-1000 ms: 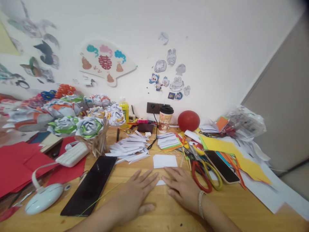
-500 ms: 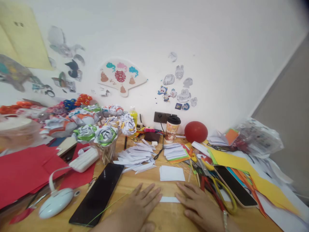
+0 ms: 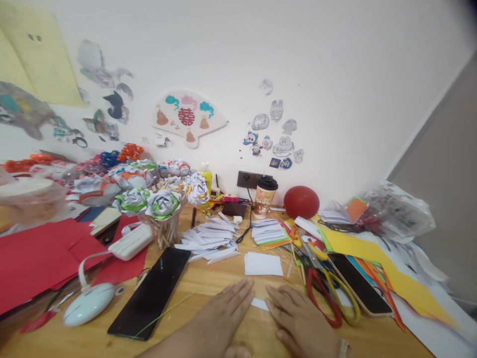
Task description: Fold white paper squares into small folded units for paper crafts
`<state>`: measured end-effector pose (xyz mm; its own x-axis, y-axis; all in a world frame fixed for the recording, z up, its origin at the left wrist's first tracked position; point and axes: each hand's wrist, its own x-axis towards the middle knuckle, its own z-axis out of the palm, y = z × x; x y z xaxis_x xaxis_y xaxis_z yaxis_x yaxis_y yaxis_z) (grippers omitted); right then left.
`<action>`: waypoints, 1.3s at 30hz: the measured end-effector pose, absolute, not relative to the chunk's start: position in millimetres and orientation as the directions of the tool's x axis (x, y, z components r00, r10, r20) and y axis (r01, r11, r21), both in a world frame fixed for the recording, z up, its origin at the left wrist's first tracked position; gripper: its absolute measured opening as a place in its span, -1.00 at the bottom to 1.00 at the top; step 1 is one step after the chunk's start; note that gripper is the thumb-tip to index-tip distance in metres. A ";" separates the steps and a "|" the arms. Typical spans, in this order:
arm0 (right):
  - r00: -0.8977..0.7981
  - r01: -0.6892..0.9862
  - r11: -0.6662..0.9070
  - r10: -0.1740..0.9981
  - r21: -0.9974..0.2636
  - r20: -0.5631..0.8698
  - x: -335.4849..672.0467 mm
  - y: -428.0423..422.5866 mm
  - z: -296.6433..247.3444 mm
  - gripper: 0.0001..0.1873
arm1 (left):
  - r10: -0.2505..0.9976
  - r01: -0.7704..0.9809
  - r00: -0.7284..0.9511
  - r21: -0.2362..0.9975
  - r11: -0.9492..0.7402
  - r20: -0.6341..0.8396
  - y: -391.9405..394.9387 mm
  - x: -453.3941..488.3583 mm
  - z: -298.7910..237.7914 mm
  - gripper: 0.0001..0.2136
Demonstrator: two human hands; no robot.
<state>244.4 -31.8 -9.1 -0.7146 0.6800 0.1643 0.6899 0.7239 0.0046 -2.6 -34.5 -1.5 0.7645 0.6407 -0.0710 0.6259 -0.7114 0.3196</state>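
Note:
My left hand (image 3: 219, 318) lies flat on the wooden desk (image 3: 208, 281), fingers stretched out and pressing on a small white paper strip (image 3: 260, 304). My right hand (image 3: 298, 320) lies flat beside it, fingers extended on the same strip, which shows only between the two hands. A stack of white paper squares (image 3: 263, 263) sits just beyond the fingertips. Scissors with red and yellow handles (image 3: 328, 298) lie right of my right hand.
A black tablet (image 3: 152, 291) lies left of my left hand, with a white lamp base (image 3: 89, 303) beyond it. Folded white paper pieces (image 3: 210, 238), paper flowers (image 3: 149, 201), a coffee cup (image 3: 265, 196), a red ball (image 3: 301, 201), a phone (image 3: 359, 283) and coloured sheets crowd the desk.
The view tilted up, then steadied. My hands moved closer together over the white strip, so less of it shows than half a second ago.

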 end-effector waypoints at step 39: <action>-0.456 0.824 0.541 0.810 -0.168 0.369 194.7 65.3 13.1 -0.85 | 0.821 0.873 0.465 -0.021 -0.486 0.332 -20.9 1.3 -33.6 -0.68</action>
